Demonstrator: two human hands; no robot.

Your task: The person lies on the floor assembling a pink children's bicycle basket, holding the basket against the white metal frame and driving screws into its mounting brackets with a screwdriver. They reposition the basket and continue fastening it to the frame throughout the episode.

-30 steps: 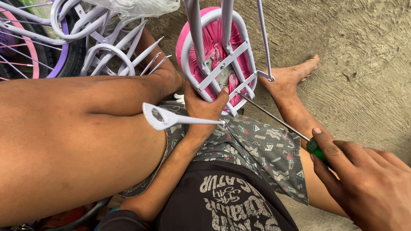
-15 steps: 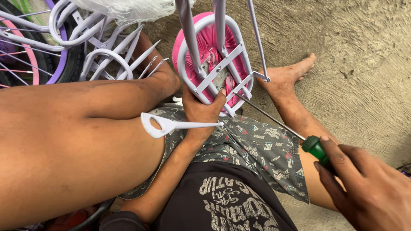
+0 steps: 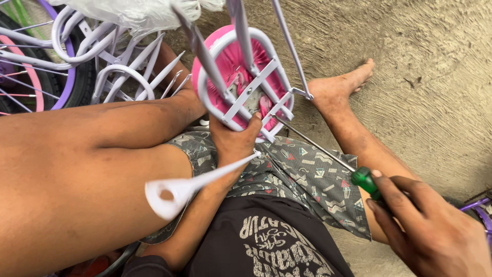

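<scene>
The left hand (image 3: 233, 141) was closed around the near edge of the white wire rack (image 3: 246, 87), its thumb pressed over the frame. This grip appeared to steady the rack against the push of the tool. The rack was built of smooth white-painted tubing with flat cross-braces, and a pink padded panel (image 3: 230, 77) showed behind the bars. It stood just above the person's lap, between the bare knees.

The right hand (image 3: 430, 225) was wrapped firmly around the green handle of a long screwdriver (image 3: 315, 146). The thin steel shaft ran diagonally up to the lower edge of the rack, where the tip met a bracket.

A flat white stay (image 3: 197, 182) with a rounded, pierced end projected from the rack toward the camera. The concrete floor (image 3: 420, 77) was rough and scored.
</scene>
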